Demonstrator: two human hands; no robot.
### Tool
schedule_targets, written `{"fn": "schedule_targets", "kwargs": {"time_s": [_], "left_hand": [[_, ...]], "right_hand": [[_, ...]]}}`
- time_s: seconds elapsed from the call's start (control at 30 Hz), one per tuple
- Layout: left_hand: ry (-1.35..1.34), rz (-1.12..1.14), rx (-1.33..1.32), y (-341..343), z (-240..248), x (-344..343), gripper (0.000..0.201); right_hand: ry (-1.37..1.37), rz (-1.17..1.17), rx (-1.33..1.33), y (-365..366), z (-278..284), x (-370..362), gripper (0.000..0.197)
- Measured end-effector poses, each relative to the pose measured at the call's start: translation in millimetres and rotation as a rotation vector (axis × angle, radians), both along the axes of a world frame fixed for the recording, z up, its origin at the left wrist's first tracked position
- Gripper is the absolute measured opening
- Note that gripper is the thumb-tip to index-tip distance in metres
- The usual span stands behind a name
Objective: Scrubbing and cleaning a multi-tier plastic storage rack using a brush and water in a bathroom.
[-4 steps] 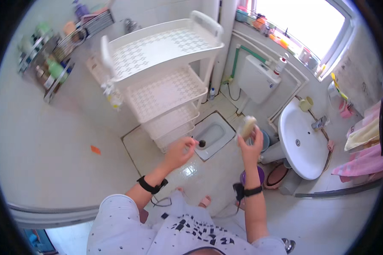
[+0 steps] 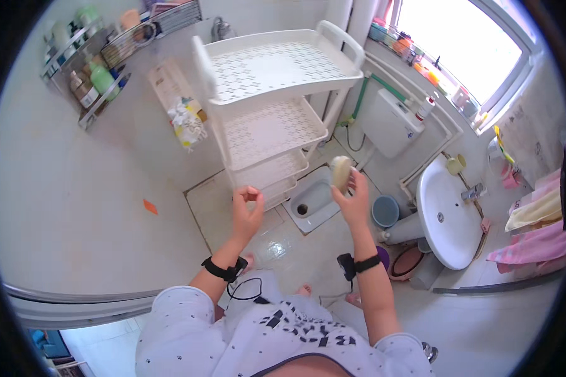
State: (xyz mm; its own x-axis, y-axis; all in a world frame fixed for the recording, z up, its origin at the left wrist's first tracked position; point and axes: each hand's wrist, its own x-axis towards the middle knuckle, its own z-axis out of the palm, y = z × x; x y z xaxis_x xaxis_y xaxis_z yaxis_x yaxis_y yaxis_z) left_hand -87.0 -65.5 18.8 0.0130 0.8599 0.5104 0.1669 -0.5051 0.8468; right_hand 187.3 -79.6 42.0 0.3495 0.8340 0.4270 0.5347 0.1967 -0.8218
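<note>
My right hand (image 2: 353, 198) grips a pale beige, rounded thing that looks like a roll of tape (image 2: 341, 173), held up on edge in front of the squat toilet (image 2: 314, 200). My left hand (image 2: 248, 212) is raised with its fingertips pinched together, close to the lower shelves of a white plastic shelf cart (image 2: 267, 141). Whatever those fingertips hold, if anything, is too small to make out. The two hands are apart. The cart stands upright, its upper shelves bare.
To the right are a white sink (image 2: 442, 217), a blue-grey bucket (image 2: 385, 211) and hanging pink towels (image 2: 534, 235). A toilet cistern (image 2: 390, 122) hangs below the window. Bottles fill a wall rack (image 2: 94, 85) at left. A yellow-and-white packet (image 2: 187, 125) hangs beside the cart.
My left hand has moved left, away from the squat toilet, still pinched. The right hand has shifted left and slightly up with the roll of tape. The view has turned a little.
</note>
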Motion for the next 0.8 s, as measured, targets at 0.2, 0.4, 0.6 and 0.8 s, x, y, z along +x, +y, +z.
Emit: {"fn": "schedule_targets", "kwargs": {"time_s": [0.2, 0.4, 0.6, 0.8], "left_hand": [[0.056, 0.226, 0.196, 56.5, 64.8, -137.6, 0.020], [0.090, 0.127, 0.523, 132.1, 195.5, -148.6, 0.038], [0.119, 0.152, 0.459, 157.7, 217.3, -89.9, 0.051], [0.128, 0.379, 0.355, 166.8, 180.2, -59.6, 0.047]], "right_hand": [[-0.084, 0.039, 0.267, 62.4, 67.1, -121.6, 0.057], [-0.184, 0.081, 0.357, 143.5, 190.0, -111.7, 0.046], [-0.809, 0.365, -0.169, 201.9, 263.7, -146.3, 0.051], [-1.095, 0.944, -0.407, 253.6, 262.7, -151.4, 0.079]]}}
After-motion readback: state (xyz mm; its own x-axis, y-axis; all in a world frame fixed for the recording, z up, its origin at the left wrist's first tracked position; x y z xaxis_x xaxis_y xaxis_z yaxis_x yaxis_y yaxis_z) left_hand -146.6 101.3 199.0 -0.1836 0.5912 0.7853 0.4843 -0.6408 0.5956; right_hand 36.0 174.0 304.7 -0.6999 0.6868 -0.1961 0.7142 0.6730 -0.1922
